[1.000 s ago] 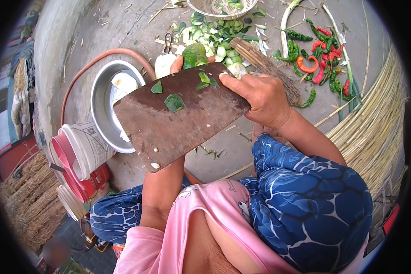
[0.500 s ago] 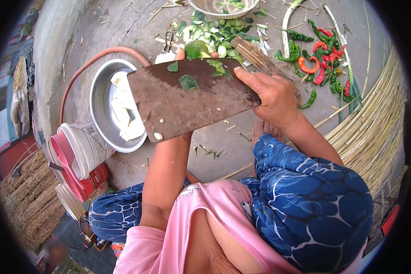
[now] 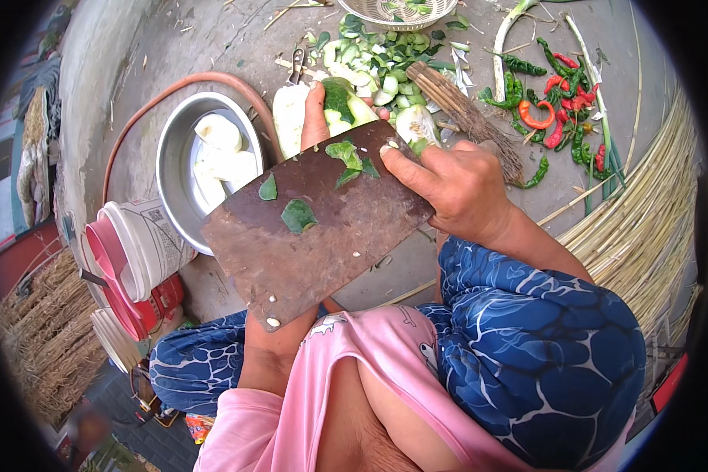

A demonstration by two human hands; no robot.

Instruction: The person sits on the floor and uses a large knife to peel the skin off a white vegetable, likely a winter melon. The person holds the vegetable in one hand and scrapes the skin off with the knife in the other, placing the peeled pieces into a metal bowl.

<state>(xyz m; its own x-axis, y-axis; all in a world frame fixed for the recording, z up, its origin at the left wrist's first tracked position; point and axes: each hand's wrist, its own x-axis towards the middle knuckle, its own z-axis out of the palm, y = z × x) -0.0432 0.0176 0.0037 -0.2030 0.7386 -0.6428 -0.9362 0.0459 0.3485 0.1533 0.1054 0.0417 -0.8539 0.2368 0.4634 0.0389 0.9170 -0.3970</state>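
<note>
A broad, brown-stained cleaver lies across the middle of the view, its blade tilted down to the left. My right hand is closed on its handle end, the thumb along the blade. Bits of green peel and a few pale seeds cling to the metal. Just beyond the blade, my left hand grips a partly peeled green gourd. Only its thumb and a fingertip show; the blade hides the rest. Pale peeled pieces lie on either side of the gourd. A metal basin on the left holds white chunks.
Peelings lie beyond my hands, below a woven basket. A stick brush lies beside red and green peppers. An orange hose curves round the basin. Buckets stand left, straw stalks right.
The cleaver has come nearer to me and tilted more steeply, its left end swinging down. More of the gourd, the pale pieces and my left thumb now show beyond it.
</note>
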